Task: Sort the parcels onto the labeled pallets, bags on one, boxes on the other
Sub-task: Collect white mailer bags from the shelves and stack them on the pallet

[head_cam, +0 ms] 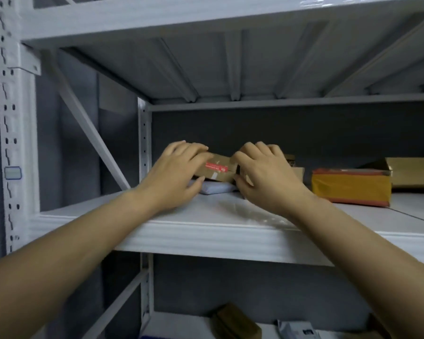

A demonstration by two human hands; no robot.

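A small brown cardboard box [218,168] with a red label lies on top of a flat grey-white mailer bag [217,187] at the back of the white shelf [206,231]. My left hand [174,172] grips the box's left end, fingers over its top and thumb low beside the bag. My right hand [264,172] grips the box's right end with curled fingers. Behind my right hand another brown box [295,167] is partly hidden.
A box wrapped in yellow and red tape [350,187] sits to the right, with an open brown carton [416,171] behind it. On the lower shelf lie a brown box [235,321] and a white bag [299,330]. A slanted brace and upright post [143,143] stand at the left.
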